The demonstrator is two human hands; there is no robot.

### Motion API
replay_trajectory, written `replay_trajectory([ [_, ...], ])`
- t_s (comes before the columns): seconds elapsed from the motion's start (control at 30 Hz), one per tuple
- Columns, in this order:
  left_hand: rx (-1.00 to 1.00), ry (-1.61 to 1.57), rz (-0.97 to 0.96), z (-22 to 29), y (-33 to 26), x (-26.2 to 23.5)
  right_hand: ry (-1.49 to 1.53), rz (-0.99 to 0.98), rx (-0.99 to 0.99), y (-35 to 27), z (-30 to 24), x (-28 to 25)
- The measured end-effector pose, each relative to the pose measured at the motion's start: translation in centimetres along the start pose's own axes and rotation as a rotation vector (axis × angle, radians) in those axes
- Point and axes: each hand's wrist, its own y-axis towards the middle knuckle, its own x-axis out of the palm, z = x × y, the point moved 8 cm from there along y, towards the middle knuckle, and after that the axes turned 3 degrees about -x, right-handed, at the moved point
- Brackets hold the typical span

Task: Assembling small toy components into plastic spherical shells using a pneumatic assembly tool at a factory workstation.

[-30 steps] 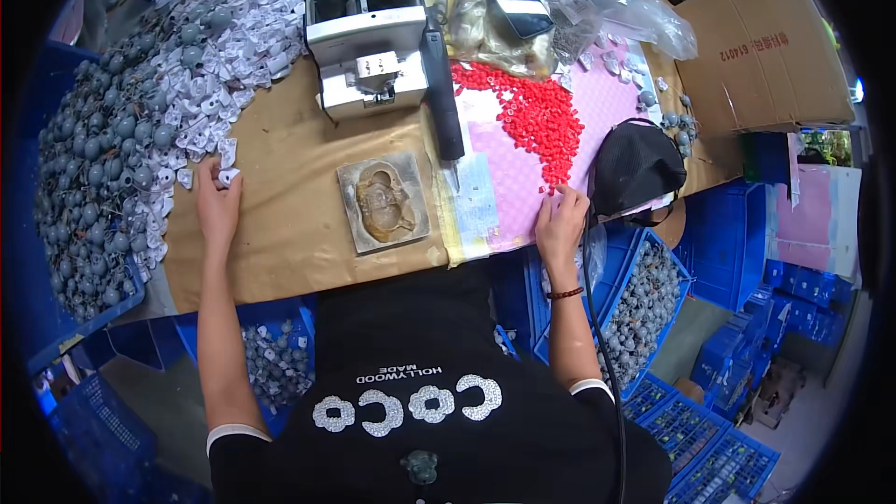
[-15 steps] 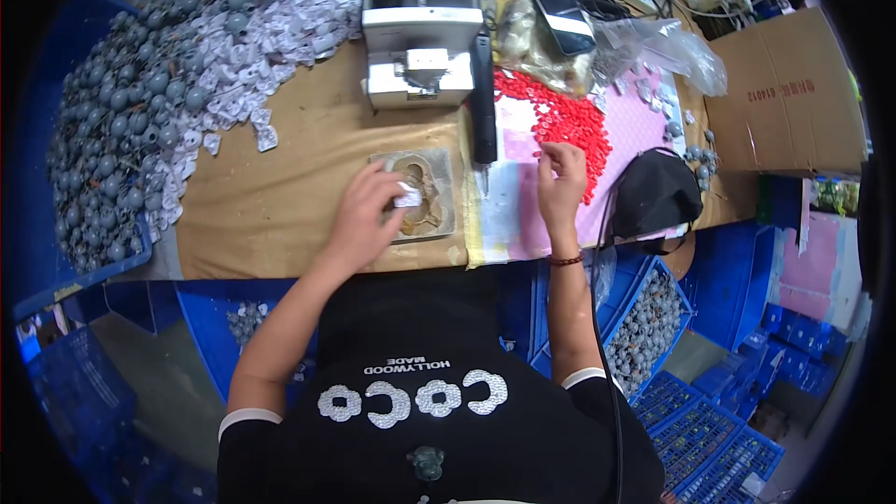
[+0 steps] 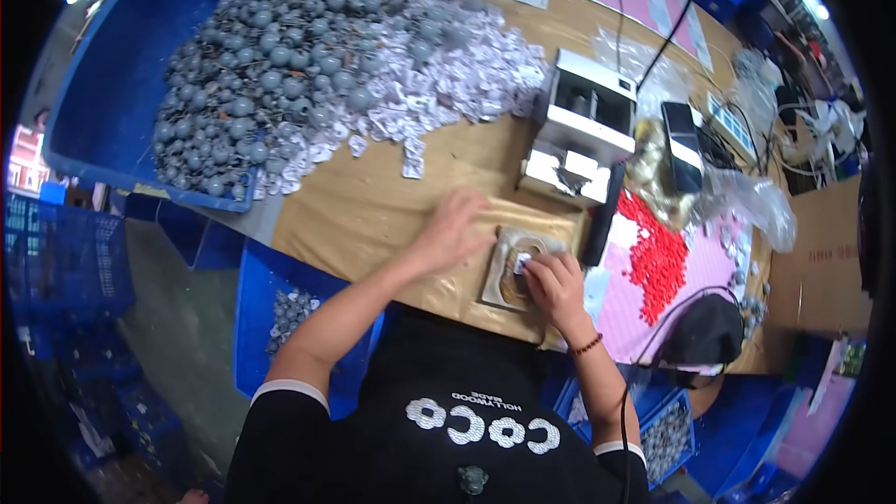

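Over the tan-covered bench, my left hand (image 3: 453, 233) is blurred by motion, its fingers and thumb apart, with nothing visible in them. It is left of a square, pale metal holder (image 3: 492, 286) with a brownish recess. A small white piece (image 3: 521, 262) sits in that recess. My right hand (image 3: 557, 289) is at the holder's right side, fingertips pinched together right against the white piece. Whatever the fingertips hold, if anything, is hidden. Beyond the left hand spreads a heap of small white pieces (image 3: 411, 154). Small red pieces (image 3: 658, 266) lie in a pile right of my right hand.
Grey balls with stems (image 3: 252, 84) fill a blue bin (image 3: 103, 121) at the left. A silver machine (image 3: 583, 121) stands behind the holder, a black rod-shaped tool (image 3: 602, 229) beside it. Right: a phone (image 3: 683, 145), plastic bags, a black pouch (image 3: 705, 329), a cardboard box (image 3: 826, 261).
The view has swung left. My left hand has left the white piece at the holder and moved away leftward. My right hand has come from the red pile to the holder.
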Motion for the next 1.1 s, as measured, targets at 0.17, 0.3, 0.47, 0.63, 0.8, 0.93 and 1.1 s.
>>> replay_trajectory([
  [0.17,-0.046,0.280,0.372,-6.2,6.6,-14.1,-0.010,-0.060,0.064,-0.8,-0.8,0.1],
  [0.3,0.029,0.469,0.491,-6.6,10.1,-19.5,-0.070,-0.072,0.171,-0.7,-0.7,0.4],
  [0.47,-0.091,0.815,0.746,-5.2,12.6,-25.2,-0.041,-0.001,0.253,-1.6,0.0,0.8],
  [0.63,-0.284,0.852,0.467,-10.2,13.6,-26.1,0.075,0.030,0.310,-1.6,0.6,0.6],
  [0.8,0.075,0.243,0.619,0.0,12.7,-25.3,0.289,0.173,0.531,-3.1,3.2,-1.8],
  [0.93,0.094,-0.309,0.318,6.4,11.0,-20.6,0.258,0.330,0.433,-0.3,3.4,-6.5],
  [1.1,-0.047,-1.098,-0.429,11.7,6.7,-7.9,0.245,0.383,0.213,7.5,-0.2,-11.8],
])
